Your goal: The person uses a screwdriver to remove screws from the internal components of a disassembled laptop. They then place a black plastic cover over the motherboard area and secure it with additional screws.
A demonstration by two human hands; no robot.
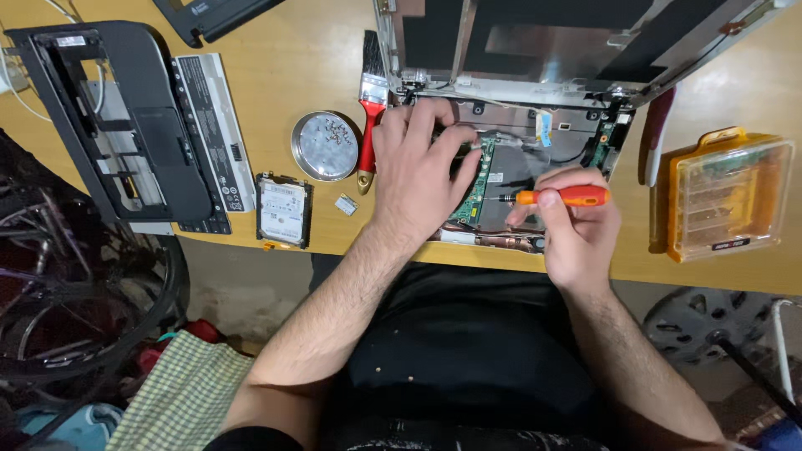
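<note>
Laptop chassis [518, 159] mostly stripped, board remains; right hand [576, 230] fingers pinching orange screwdriver [561, 197], left hand [418, 167] fingers spread on it.

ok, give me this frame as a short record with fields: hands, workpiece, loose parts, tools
left hand: left hand rests on the opened laptop chassis
right hand: right hand grips orange-handled screwdriver, tip toward green circuit board
loose parts: round metal dish of screws; silver hard drive
tools: red-handled paintbrush; orange clear-lidded bit case
surface: wooden table
</note>
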